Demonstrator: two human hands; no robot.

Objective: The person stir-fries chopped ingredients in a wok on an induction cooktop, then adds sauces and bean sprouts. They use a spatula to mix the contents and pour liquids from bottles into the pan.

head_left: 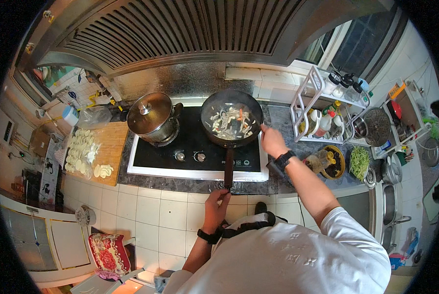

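A dark wok (208,130) stands on the right side of a black glass cooktop (160,161). Sliced pale food with a few orange-red pieces (230,121) lies inside it, and faint vapour hangs above. My left hand (218,205) grips the end of the wok's long handle (229,167) between thumb and fingers. At the wok's right rim is my right hand (273,141), its fingers bent; whether they hold a thin utensil or the rim itself is unclear. To the wok's left, a lidded metal pot (149,114) sits on the other burner.
A wooden cutting board (119,143) at left bears many pale slices (80,150). On the right stand a white rack (296,125) of bottles and jars, a yellow bowl (340,174) of dark pieces, and green shoots (359,163). A range hood (182,33) overhangs the cooktop.
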